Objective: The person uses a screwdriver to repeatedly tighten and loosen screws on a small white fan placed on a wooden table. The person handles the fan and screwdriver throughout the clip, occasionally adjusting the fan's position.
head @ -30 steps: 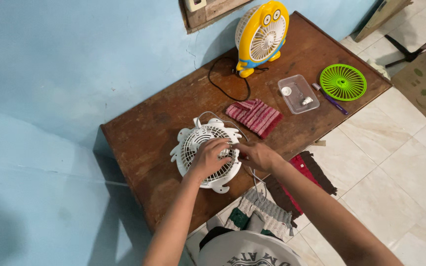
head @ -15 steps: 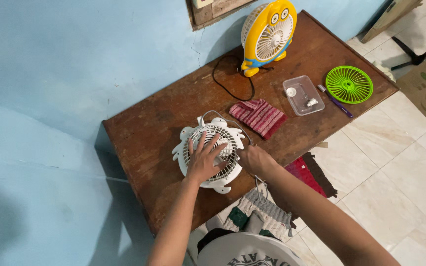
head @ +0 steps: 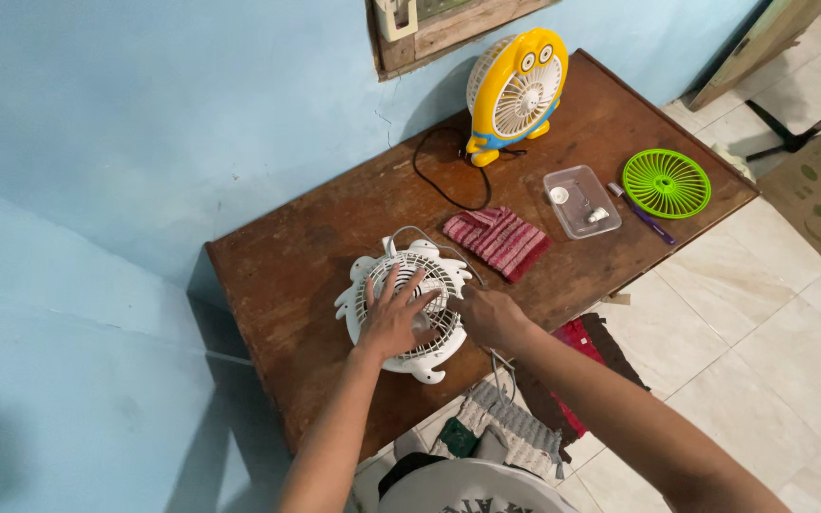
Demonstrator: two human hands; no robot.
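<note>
The left hand (head: 393, 321) is lying flat, fingers spread, on the white fan (head: 409, 306). The right hand (head: 488, 315) is curling closed against the fan's right edge on the surface (head: 306, 256).

Glossy white plastic fan (head: 409, 306), worn wooden table (head: 306, 256)

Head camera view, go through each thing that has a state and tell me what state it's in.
White fan: lying flat, grille up.
Yellow fan: upright.
Green grille: detached, flat.
Clear tray: open, small parts inside.
Striped cloth: folded.
Left hand: spread on grille.
Right hand: at fan's edge.
</note>
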